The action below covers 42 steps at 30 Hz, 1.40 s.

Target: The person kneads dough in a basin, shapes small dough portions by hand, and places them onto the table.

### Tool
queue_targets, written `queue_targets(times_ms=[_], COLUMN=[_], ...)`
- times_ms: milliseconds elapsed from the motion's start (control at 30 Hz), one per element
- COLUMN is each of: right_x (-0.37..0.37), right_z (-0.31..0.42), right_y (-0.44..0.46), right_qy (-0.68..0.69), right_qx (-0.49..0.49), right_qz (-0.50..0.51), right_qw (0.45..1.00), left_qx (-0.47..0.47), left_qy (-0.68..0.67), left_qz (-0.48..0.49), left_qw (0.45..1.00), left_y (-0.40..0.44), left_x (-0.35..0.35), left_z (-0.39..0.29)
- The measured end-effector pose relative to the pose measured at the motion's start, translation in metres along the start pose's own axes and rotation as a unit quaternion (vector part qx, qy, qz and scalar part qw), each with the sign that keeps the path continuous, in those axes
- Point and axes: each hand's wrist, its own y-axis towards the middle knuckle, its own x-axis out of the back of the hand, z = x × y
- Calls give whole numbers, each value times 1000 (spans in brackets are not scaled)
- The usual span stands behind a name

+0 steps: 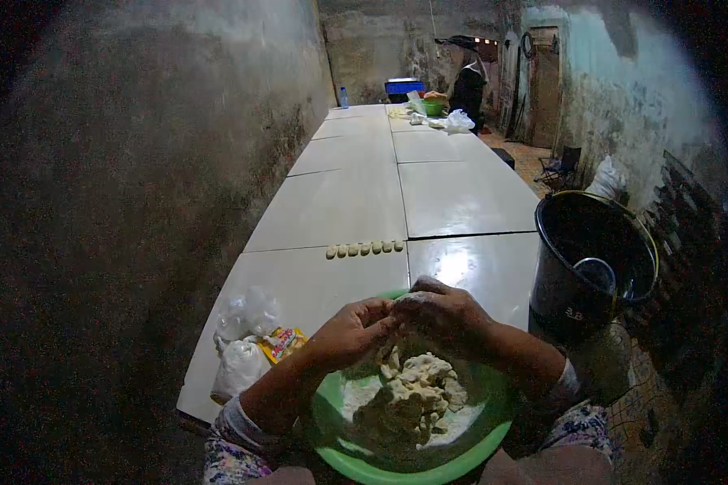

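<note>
My left hand [360, 327] and my right hand [445, 311] meet above the far rim of a green basin [484, 453]. The fingers of both are curled in and pressed together, with whitish flour or dough on the right-hand fingers. Whatever lies between them is hidden by the hands. Below, a crumbly lump of pale dough [421, 392] rests in the basin with loose white flour around it. Beyond my hands, a row of several small dough pieces [365, 249] lies on the white table [323, 210].
Left of the basin are a plastic bag of white powder [240, 368], a clear plastic bag [251, 314] and a yellow packet [281, 343]. A large black bucket [570, 267] stands at the right. At the table's far end, a person [467, 85] stands near a green bowl [433, 107].
</note>
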Motion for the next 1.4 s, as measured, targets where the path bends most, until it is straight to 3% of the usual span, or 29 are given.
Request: queue_targets(times_ms=[133,233,300,433,533,700,800,900,1000,1133,1200,1233,1300,1333,1400], right_x=[1,2,5,-2,0,2,4,-7,-2,0,6,5,3,4,5], right_z=[3,9,20,6,2,4,13,-7,-6,-5,8,8,8,4,-6], right_y=[-1,3,3,0,-2,0,4,0,-2,-3,3,3,3,1,-4], right_qy=[21,-42,8,54,8,14,32,32,-9,-16,-23,-23,146,146,342], right_qx=[-4,30,-56,-71,-35,6,-24,58,33,-19,-12,-12,-58,-58,-144], right_qz=[-10,-21,-22,-11,-2,-3,18,-28,-17,-12,-58,-59,-71,-71,-37], right_qw=[1000,998,998,996,999,1000,999,997,999,1000,998,998,985,985,928], left_qx=[25,35,11,10,33,15,7,22,-6,10,-10,-11,-72,-72,-75], left_qy=[1,-26,-11,7,-19,-15,-82,-10,-14,-30,-19,-18,-1,0,46], left_qz=[4,25,16,2,13,136,106,122,161,121,1,1,8,8,13], left_qw=[1000,999,1000,1000,999,991,991,992,987,992,1000,1000,997,997,996], left_y=[-2,-1,0,-1,0,-3,-3,-2,3,-1,-8,-7,-4,-3,-2], left_x=[2,4,3,3,4,3,-1,2,11,2,-14,-11,-3,-2,0], left_z=[-3,0,1,-3,1,0,8,7,18,5,-15,-12,-3,-1,1])
